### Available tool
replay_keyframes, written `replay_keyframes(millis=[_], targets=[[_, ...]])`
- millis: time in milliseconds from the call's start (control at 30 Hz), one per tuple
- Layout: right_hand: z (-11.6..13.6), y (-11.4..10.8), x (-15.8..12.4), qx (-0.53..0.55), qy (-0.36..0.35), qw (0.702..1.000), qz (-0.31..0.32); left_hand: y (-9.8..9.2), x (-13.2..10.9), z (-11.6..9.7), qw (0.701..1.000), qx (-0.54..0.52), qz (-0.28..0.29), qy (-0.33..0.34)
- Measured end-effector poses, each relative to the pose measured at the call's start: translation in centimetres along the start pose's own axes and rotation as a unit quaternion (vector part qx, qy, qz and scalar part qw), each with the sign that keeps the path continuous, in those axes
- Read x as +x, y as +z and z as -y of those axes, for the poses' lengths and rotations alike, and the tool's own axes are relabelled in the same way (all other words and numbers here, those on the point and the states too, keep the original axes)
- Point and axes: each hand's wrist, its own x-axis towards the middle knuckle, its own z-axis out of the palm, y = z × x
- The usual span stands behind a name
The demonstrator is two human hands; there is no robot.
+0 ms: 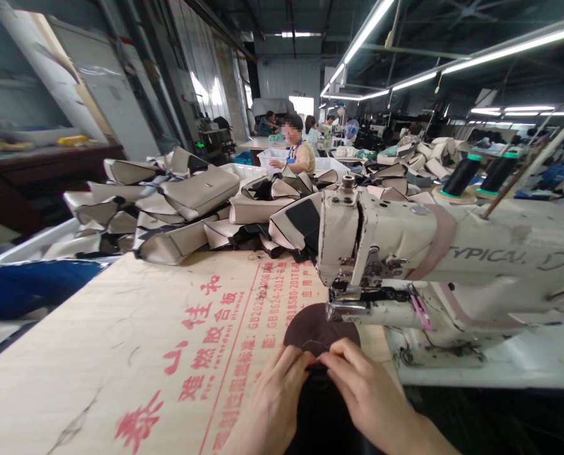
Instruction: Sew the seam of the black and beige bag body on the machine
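Observation:
My left hand [275,398] and my right hand [365,388] meet at the bottom centre, fingers pinched together on a dark brown piece of material [315,328]. The rounded piece lies on the plywood board [134,354] and reaches under the needle area of a cream sewing machine [405,253] just beyond my fingertips. A black part of the material hangs down between my wrists. Both hands touch the piece near its near edge.
A heap of beige and black bag pieces [187,202] is stacked at the far side of the board. Two black thread cones [462,175] stand behind the machine. A person in a blue apron [297,151] sits farther back. White bins stand at left.

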Motion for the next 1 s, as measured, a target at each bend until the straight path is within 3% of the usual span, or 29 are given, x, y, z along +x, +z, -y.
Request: replay_keyframes(millis=[267, 600, 833, 900, 1000], targets=[[-0.2, 0.7, 0.1, 0.008, -0.004, 1.0, -0.002, 0.0, 0.4, 0.1, 0.996, -0.08, -0.023, -0.027], [-0.3, 0.6, 0.3, 0.013, 0.014, 1.0, 0.017, -0.6, 1.7, 0.3, 0.987, -0.142, 0.022, -0.074], [-0.5, 0.3, 0.1, -0.006, -0.017, 1.0, 0.018, 0.0, -2.7, 2.5, 0.96, -0.23, 0.055, -0.148], [-0.3, 0.3, 0.2, -0.004, -0.02, 1.0, 0.016, 0.6, -3.2, 2.5, 0.951, -0.243, 0.028, -0.192], [0.1, 0.1, 0.6, 0.035, 0.014, 0.999, -0.014, 0.7, -1.5, 1.8, 0.952, -0.187, -0.071, -0.231]])
